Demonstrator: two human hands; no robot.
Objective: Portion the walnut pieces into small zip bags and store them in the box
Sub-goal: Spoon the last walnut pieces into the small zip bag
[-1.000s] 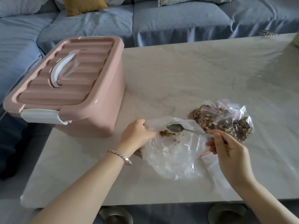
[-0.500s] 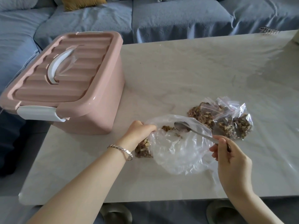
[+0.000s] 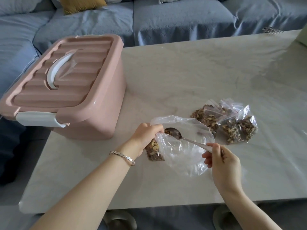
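My left hand (image 3: 146,136) grips the rim of a large clear plastic bag (image 3: 184,151) together with a small zip bag (image 3: 153,151) that hangs below it, part-filled with walnut pieces. My right hand (image 3: 219,159) pinches the handle of a metal spoon (image 3: 176,134), whose bowl sits right beside my left fingers at the small bag's mouth. Several filled small zip bags of walnuts (image 3: 227,124) lie in a heap to the right. The pink storage box (image 3: 93,120) stands at the left with its lid (image 3: 61,75) latched down.
The pale marble table (image 3: 191,73) runs wide behind and to the right of the bags. A blue sofa (image 3: 166,19) with a mustard cushion (image 3: 81,4) lines the far side. The table's front edge is close under my forearms.
The spoon's bowl has moved left across the big bag up to my left fingers. The small part-filled zip bag under my left hand has come into plain sight.
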